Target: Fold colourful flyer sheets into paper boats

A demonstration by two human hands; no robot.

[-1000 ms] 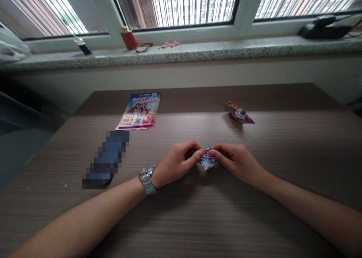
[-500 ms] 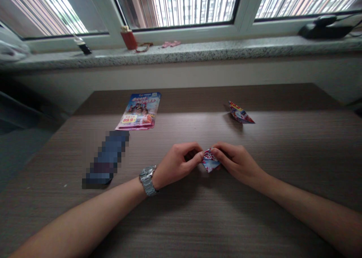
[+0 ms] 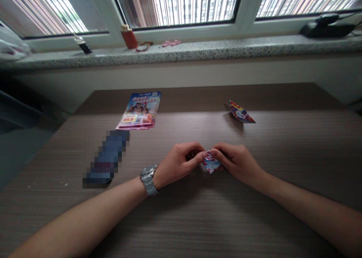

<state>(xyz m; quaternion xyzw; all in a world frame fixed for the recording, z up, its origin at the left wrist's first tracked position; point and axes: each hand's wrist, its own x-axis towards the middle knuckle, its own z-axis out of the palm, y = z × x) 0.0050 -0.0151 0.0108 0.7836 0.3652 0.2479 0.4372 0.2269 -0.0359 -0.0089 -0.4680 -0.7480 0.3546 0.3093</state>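
- Left hand [image 3: 182,160] pinches the left side of the small folded paper [image 3: 210,166], thumb uppermost.
- Right hand [image 3: 239,162] pinches its right side, so the paper sits between both hands.
- It is probably light, stiffer along layered folds, easily creased; side edges seem the best hold.
- Beyond the right hand, well apart: another folded piece [image 3: 241,115].

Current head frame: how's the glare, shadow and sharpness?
Head view: the window is overexposed in places; a pale glare band crosses the table; soft shadows fall below the left hand and right hand; the dark object is pixelated; lettering on the folded paper is unreadable.
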